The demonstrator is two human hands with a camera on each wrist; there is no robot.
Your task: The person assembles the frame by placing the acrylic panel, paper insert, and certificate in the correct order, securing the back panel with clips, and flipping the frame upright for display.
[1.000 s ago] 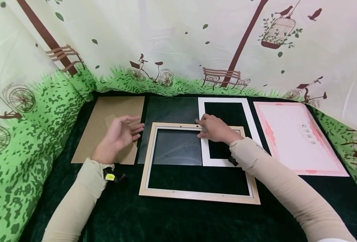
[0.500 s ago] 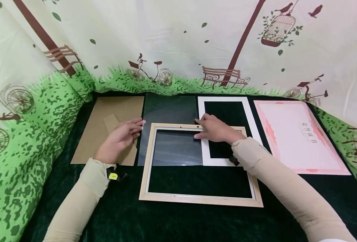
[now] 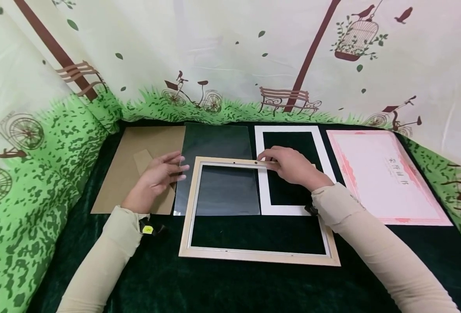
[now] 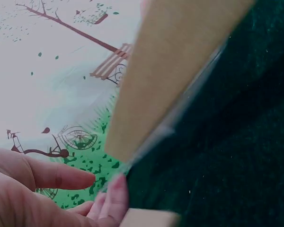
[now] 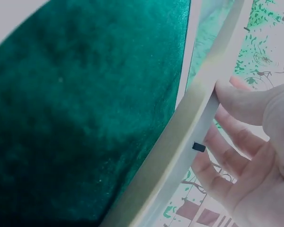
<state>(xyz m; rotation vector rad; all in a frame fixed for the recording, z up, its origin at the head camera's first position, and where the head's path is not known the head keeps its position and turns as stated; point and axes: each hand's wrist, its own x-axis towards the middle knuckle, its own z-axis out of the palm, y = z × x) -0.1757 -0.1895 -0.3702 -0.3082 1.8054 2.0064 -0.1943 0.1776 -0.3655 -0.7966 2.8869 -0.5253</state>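
A pale wooden picture frame [image 3: 259,256] lies at the middle of the table, its far bar over the clear sheet and the white mat. My right hand [image 3: 294,167] pinches that far bar; in the right wrist view the thumb [image 5: 241,101] presses one side and fingers reach behind. My left hand [image 3: 156,176], fingers extended, is at the left edge of the clear sheet [image 3: 218,139]. Whether it touches the sheet cannot be told. The left wrist view has my left fingers [image 4: 116,196] beside a blurred tan surface [image 4: 170,71]. The brown backing board [image 3: 152,137] lies below the left hand.
The white mat [image 3: 257,143] with its cut-out window lies right of the clear sheet. Farther right is a pink-bordered certificate [image 3: 379,169]. Dark green velvet [image 3: 234,287] covers the table, and a printed curtain [image 3: 222,43] rises behind it.
The clear sheet has shifted left at its left edge. My left hand has turned, its palm less in sight. The right hand has slid slightly right along the frame's far bar; the frame has barely moved.
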